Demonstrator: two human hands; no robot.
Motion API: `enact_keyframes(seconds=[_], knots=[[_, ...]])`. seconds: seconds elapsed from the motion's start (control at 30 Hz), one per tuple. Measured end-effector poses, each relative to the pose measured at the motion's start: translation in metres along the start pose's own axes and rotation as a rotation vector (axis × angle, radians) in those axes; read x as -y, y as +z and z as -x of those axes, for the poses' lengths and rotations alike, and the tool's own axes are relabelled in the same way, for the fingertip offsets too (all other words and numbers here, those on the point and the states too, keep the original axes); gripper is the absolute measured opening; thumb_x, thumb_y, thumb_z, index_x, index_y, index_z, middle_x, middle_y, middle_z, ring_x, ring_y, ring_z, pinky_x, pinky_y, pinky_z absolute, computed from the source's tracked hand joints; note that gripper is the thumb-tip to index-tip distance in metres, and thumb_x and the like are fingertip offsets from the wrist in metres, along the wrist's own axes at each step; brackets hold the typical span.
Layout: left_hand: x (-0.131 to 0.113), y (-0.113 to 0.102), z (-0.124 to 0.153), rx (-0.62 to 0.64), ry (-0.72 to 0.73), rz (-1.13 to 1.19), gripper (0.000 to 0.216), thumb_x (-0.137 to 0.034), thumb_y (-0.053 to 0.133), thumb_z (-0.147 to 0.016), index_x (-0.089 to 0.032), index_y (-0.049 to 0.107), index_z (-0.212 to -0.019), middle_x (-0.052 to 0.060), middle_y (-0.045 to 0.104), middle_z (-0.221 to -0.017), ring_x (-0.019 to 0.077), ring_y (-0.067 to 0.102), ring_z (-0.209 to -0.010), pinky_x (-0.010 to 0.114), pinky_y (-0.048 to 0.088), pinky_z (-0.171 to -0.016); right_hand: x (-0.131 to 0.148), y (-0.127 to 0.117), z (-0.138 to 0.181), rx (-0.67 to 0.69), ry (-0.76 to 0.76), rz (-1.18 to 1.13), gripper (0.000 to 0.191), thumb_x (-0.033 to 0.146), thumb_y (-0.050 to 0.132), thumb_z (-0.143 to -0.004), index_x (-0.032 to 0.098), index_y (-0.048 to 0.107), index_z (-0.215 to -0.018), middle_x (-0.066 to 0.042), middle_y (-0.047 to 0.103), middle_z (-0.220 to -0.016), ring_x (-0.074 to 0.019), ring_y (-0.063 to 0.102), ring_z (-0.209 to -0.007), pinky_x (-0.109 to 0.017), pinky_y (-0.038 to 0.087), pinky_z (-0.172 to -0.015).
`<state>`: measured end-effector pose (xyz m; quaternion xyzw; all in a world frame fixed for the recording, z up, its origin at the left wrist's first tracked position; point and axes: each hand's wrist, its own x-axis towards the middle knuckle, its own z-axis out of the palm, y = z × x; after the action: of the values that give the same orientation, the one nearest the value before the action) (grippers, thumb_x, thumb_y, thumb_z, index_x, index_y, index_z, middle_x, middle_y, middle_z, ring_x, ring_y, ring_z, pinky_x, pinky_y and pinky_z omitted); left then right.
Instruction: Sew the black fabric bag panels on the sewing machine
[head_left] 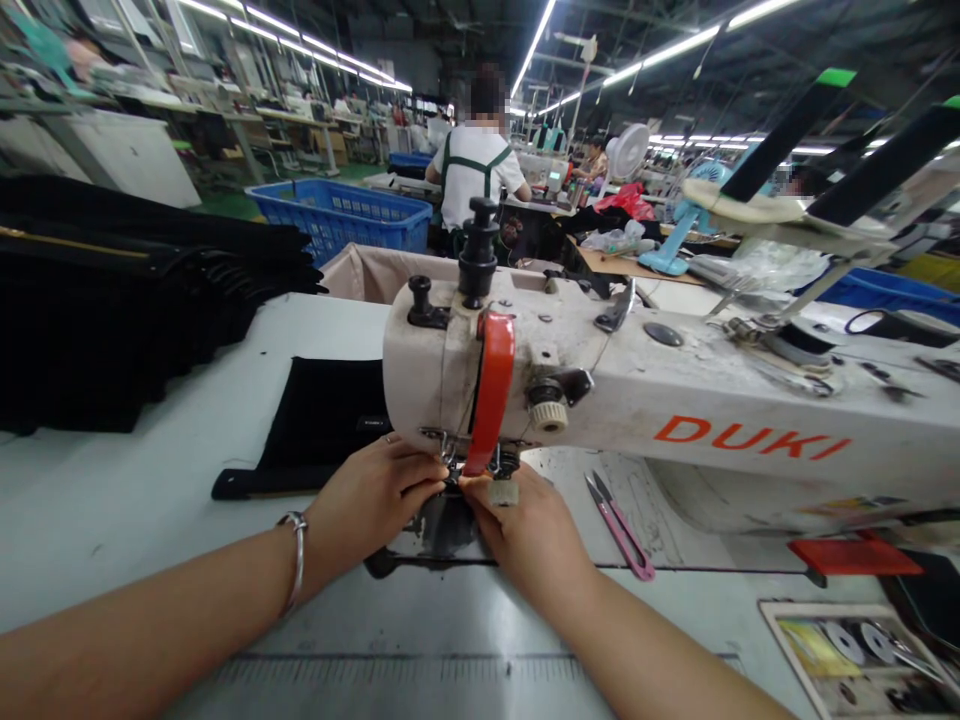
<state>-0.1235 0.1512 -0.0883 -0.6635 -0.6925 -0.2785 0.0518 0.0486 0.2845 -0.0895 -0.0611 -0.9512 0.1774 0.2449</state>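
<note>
At the needle of a white sewing machine (450,350), both hands meet close together. My left hand (379,490), with a bracelet at the wrist, has thumb and finger pinched just left of the presser foot. A black fabric piece (322,415) with a small label and a banded front edge lies flat behind this hand and runs toward the needle, into the pinch. My right hand (532,530) is closed right beside the foot, its fingertips almost touching the left ones; what they pinch is hidden. The orange guard (493,390) comes down between the hands.
Pink thread snips (621,525) lie right of my right hand. Black fabric pieces are stacked (135,300) at the left. A parts tray (862,650) sits front right, thread cones (787,135) stand behind. A blue basket (345,215) and a seated person (480,165) are beyond.
</note>
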Motion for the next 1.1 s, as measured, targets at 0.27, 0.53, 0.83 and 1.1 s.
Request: enact_keyframes(seconds=[0.27,0.53,0.83,1.1], knots=[[-0.0002,0.0008,0.0009,-0.018,-0.01,-0.013,0.018,-0.021,0.057,-0.099,-0.022,0.073,-0.091,0.001,0.076,-0.096,0.0221,0.069,-0.1,0.037,0.054,-0.095,0.0023,0.0004,0.0002,0.039,0.038,0.009,0.015,0.012,0.061,-0.095,0.018,0.072,-0.086,-0.01,0.072,-0.106,-0.0249,0.063,-0.095,-0.037,0.054,-0.082],[0.0019,0.0043,0.0017,-0.048,-0.011,-0.014,0.017,-0.019,0.059,-0.097,-0.023,0.075,-0.091,0.001,0.077,-0.096,0.0215,0.069,-0.099,0.035,0.053,-0.096,0.0016,0.0013,-0.0007,0.031,0.047,0.02,0.012,0.012,0.064,-0.093,0.018,0.072,-0.088,-0.011,0.072,-0.108,-0.0256,0.064,-0.097,-0.037,0.054,-0.083],[-0.0013,0.0031,0.0007,-0.062,0.003,0.03,0.012,-0.016,0.062,-0.095,-0.021,0.072,-0.091,0.001,0.076,-0.094,0.021,0.068,-0.097,0.034,0.054,-0.094,0.0019,0.0046,0.0025,-0.024,0.02,-0.009,0.016,0.01,0.062,-0.093,0.018,0.074,-0.101,-0.01,0.073,-0.102,-0.0251,0.064,-0.092,-0.036,0.054,-0.08],[-0.0029,0.0009,-0.0006,0.0,-0.022,0.054,0.01,-0.016,0.063,-0.095,-0.021,0.071,-0.092,0.002,0.074,-0.101,0.0202,0.066,-0.1,0.035,0.052,-0.098,-0.0012,0.0046,0.0053,-0.047,0.021,-0.115,0.018,0.01,0.059,-0.094,0.021,0.073,-0.097,-0.009,0.072,-0.105,-0.0262,0.063,-0.1,-0.039,0.054,-0.087]])
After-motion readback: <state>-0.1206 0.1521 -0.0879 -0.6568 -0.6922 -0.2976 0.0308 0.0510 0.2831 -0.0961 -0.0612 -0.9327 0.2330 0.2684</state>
